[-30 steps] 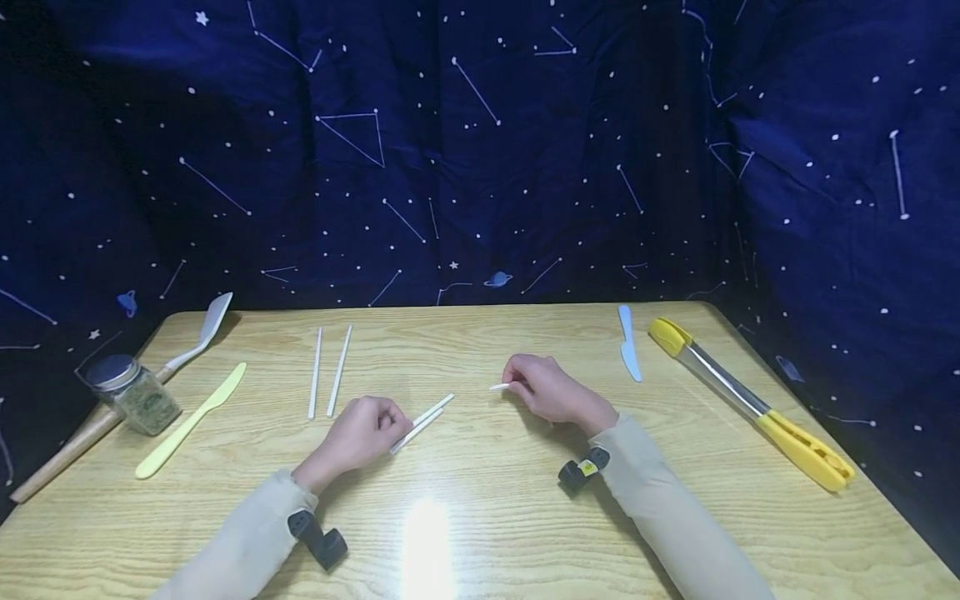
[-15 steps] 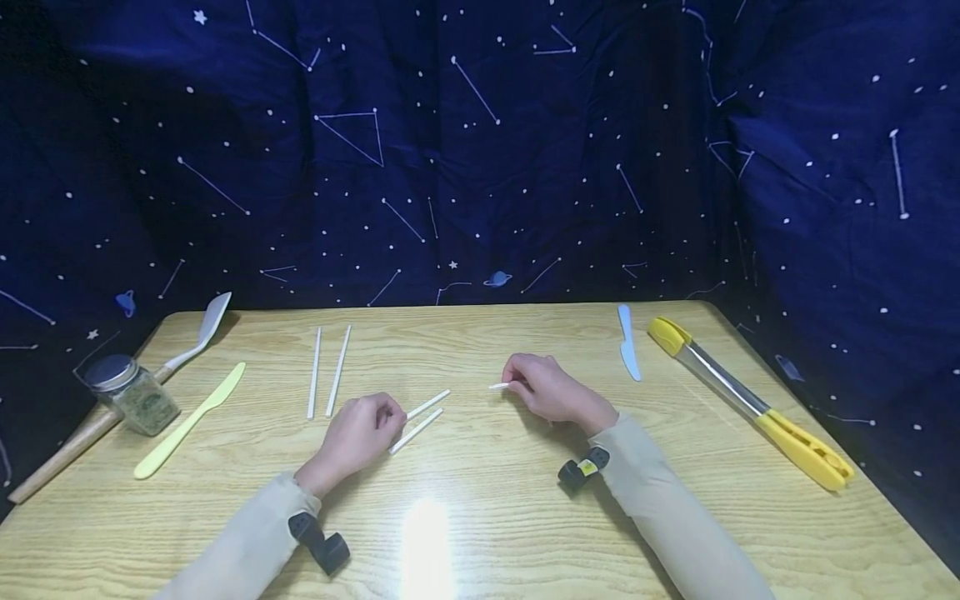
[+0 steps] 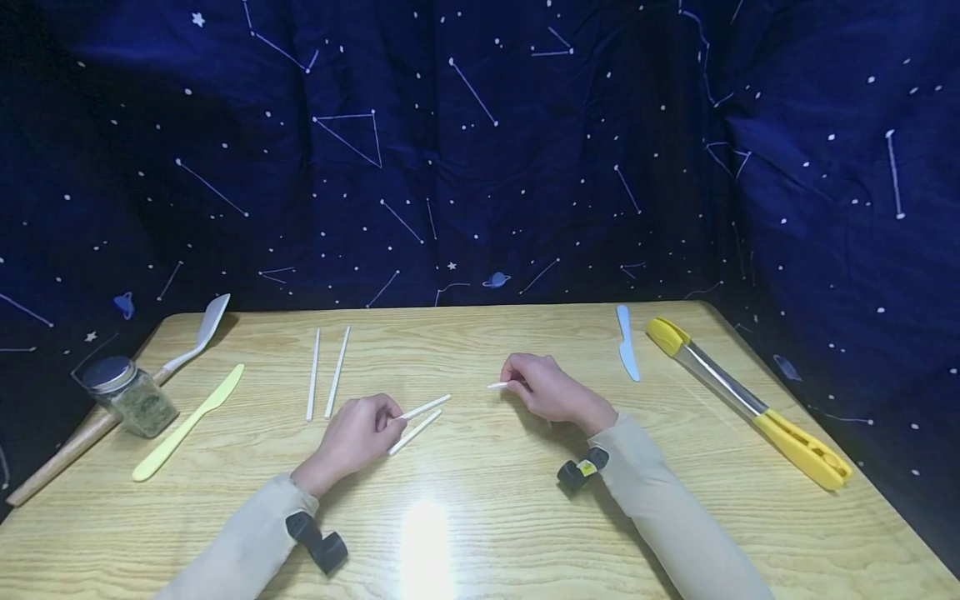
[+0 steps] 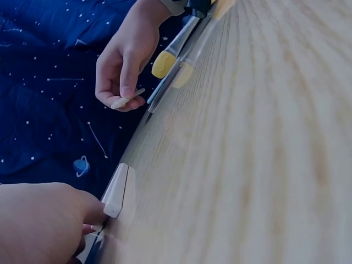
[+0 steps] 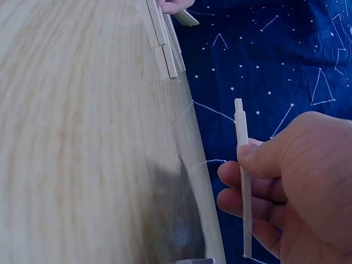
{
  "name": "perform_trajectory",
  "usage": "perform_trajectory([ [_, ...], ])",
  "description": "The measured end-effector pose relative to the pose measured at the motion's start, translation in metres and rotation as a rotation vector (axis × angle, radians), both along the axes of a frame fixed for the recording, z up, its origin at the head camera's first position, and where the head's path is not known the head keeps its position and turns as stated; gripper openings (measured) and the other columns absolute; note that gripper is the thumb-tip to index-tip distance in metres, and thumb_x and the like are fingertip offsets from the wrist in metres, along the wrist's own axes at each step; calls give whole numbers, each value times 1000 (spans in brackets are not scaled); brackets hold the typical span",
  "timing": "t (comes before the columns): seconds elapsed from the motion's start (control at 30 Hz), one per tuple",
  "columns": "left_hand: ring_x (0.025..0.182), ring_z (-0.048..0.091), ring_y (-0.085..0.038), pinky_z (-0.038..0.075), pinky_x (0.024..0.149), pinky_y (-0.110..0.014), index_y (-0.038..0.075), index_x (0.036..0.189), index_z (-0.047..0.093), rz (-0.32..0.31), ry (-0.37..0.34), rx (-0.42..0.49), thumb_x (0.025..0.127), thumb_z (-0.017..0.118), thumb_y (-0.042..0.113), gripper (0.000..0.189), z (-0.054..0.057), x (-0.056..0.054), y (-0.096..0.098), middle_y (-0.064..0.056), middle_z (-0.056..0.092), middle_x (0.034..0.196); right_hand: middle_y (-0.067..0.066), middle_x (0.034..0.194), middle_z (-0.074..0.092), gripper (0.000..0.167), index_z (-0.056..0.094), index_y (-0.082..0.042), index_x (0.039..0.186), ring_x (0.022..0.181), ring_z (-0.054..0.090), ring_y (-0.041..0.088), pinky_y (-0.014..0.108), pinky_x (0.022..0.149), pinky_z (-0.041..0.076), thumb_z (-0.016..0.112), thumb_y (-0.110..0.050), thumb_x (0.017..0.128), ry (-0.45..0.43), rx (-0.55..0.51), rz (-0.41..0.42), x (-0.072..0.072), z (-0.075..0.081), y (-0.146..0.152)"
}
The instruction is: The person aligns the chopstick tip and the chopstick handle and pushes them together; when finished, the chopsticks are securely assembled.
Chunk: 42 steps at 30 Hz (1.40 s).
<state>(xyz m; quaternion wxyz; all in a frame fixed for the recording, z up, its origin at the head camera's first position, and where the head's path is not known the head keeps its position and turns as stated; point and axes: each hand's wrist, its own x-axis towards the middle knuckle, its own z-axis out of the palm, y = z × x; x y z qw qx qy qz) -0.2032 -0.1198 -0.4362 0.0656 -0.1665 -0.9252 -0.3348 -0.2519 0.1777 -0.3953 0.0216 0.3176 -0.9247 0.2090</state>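
My left hand (image 3: 356, 437) pinches the near end of a thin white stick (image 3: 426, 407) between thumb and fingers. A second white stick (image 3: 415, 432) lies slantwise on the table just in front of it. My right hand (image 3: 551, 390) holds another slim white stick (image 5: 247, 220) between thumb and fingertips, its tip showing a small step in the right wrist view. In the head view, only a short end pokes out to the left of those fingers. Two more white sticks, a left one (image 3: 312, 375) and a right one (image 3: 337, 372), lie side by side beyond the left hand.
On the wooden table (image 3: 480, 533), a spice jar (image 3: 135, 398) rests by a wooden-handled spatula (image 3: 93, 429), with a yellow spreader knife (image 3: 187, 423) alongside. At right are a blue knife (image 3: 627, 343) and yellow-ended tongs (image 3: 742, 400). A dark starry cloth (image 3: 480, 167) hangs behind.
The stick in my left hand has come apart from the one beside it and turned slightly, lying flatter across the view. The right hand has stayed in place.
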Motion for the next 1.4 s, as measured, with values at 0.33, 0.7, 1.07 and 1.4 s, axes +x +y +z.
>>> perform_trajectory([
  [0.33, 44, 31, -1, 29, 43, -19, 4, 87, 67, -8, 90, 124, 88, 68, 12, 8, -3, -5, -6, 7, 40, 54, 3, 85, 59, 2, 52, -3, 98, 76, 52, 12, 32, 73, 49, 53, -4, 96, 10, -65, 16, 2, 4, -2],
  [0.7, 43, 24, 3, 27, 42, -20, 2, 95, 66, -48, 86, 172, 90, 66, 12, 11, 3, -3, -4, 10, 32, 52, -1, 77, 54, 4, 53, -5, 99, 68, 47, 9, 26, 65, 46, 51, -3, 96, 12, -128, 47, 6, 10, -9],
  [1.07, 43, 24, 3, 27, 41, -19, 1, 97, 66, -52, 48, 206, 92, 64, 13, 13, 5, 0, -1, 9, 31, 53, 11, 88, 69, 7, 61, -3, 96, 80, 63, 13, 28, 76, 55, 55, -1, 93, 53, -202, 67, 10, 12, -13],
  [1.4, 43, 24, 2, 28, 40, -19, 0, 97, 66, -91, 75, 249, 92, 64, 11, 13, 12, 5, 5, 10, 31, 53, 6, 89, 71, 6, 67, -6, 94, 77, 63, 12, 26, 70, 56, 64, -2, 90, 121, -224, 41, 14, 18, -15],
])
